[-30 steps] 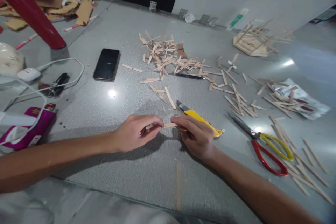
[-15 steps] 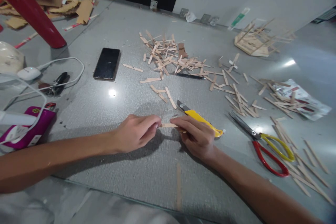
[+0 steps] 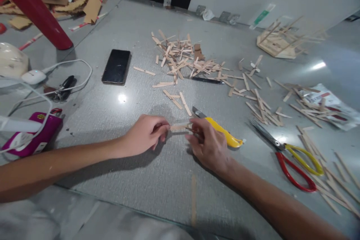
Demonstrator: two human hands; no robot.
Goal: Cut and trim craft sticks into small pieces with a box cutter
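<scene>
My left hand (image 3: 149, 133) pinches one end of a short flat wooden stick (image 3: 178, 127) just above the grey table. At the stick's other end, my right hand (image 3: 210, 144) has its thumb and fingers curled around a thin dark piece (image 3: 194, 131), too small to name. Close behind the right hand lies a yellow utility knife (image 3: 225, 133) with its blade out. A long wooden strip (image 3: 193, 198) lies near the table's front edge. Scissors (image 3: 281, 146) with one red and one yellow handle rest to the right.
Many broken wooden sticks (image 3: 180, 54) are heaped behind the hands, beside a black pen (image 3: 208, 80). A phone (image 3: 116, 66) lies at left, near a purple box (image 3: 33, 133) and white cables. A stick-built frame (image 3: 277, 43) stands back right, behind a silver packet (image 3: 329, 105).
The right thumb and fingers have parted somewhat, exposing the thin dark piece between them. Both hands have shifted slightly away from me, and the camera view has moved a little.
</scene>
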